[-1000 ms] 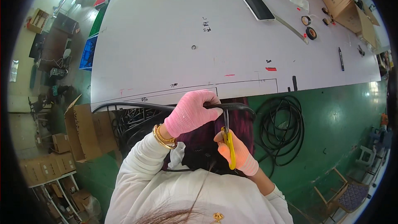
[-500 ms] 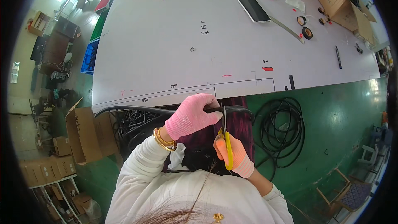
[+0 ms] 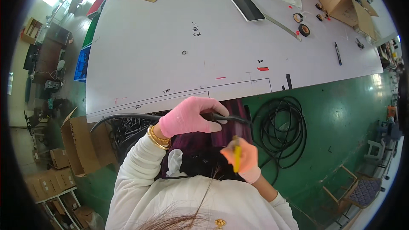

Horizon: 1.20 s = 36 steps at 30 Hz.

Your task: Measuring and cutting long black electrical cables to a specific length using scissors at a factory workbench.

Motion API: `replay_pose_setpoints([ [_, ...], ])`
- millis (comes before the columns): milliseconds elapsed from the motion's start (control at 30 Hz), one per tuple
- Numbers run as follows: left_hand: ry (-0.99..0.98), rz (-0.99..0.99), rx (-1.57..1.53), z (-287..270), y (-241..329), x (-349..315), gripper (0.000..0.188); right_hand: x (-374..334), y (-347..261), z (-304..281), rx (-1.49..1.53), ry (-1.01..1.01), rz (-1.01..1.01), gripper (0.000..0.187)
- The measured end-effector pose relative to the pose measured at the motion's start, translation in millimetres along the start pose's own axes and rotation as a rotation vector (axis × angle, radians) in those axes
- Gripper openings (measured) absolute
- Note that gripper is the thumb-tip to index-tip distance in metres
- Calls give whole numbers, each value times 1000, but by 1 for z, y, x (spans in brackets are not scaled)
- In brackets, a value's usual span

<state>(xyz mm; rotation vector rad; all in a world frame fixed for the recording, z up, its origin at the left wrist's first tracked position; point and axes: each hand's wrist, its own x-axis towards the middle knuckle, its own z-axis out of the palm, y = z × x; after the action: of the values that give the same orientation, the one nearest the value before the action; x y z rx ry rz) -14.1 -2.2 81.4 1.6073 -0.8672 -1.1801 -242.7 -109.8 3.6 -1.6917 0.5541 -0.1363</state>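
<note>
One black tube [image 3: 128,116] runs crosswise just at the near edge of the table, its left part arching toward a drooping tip and its right part reaching past the glove over the dark lap; where that right end stops is hard to make out. It looks light and bendy yet springy enough to keep its curve, with a smooth skin that might slide a little under a loose grip, and it seems hardly fragile. A wrap of fingers and thumb close to the part being worked would steady it best, since the long free lengths would probably sway. The left hand [image 3: 187,117], in a pink glove, has just such a hold, fingers curled over the tube and thumb below. The right hand [image 3: 247,157] is closed around yellow-handled scissors [image 3: 237,157], apart from the tube and nearer the body; their blades are blurred, so their spread cannot be told. Left of the lap lies a heap of black pieces [image 3: 130,132] beside a carton [image 3: 83,145]; to the right, a black coil [image 3: 301,138] rests on the green floor. Across the white table [image 3: 140,51] lie a phone [image 3: 247,7] and a marker [image 3: 338,53].
</note>
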Motion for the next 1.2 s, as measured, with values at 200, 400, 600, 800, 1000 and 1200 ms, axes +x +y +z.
replay_pose_setpoints([
  [200, 23, 34, 8, 5, 11, -21, 26, 31, 9, -30, -226, 331, -260, 23],
  [400, 1011, -497, 235, -38, 11, -142, 58, 32, -3, -47, -585, 247, -304, 42],
  [600, 451, -57, 616, 17, -23, -101, 73, 39, -66, -21, -349, 264, -400, 35],
  [800, 20, 254, -974, 62, -21, 0, 23, 43, -94, -16, -197, 157, -613, 39],
  [1000, 133, 607, -134, 4, -5, -27, 12, 59, -33, -99, 168, 390, 27, 33],
  [1200, 129, 881, -286, -15, 2, -26, 7, 64, 27, -81, 391, 333, 127, 41],
])
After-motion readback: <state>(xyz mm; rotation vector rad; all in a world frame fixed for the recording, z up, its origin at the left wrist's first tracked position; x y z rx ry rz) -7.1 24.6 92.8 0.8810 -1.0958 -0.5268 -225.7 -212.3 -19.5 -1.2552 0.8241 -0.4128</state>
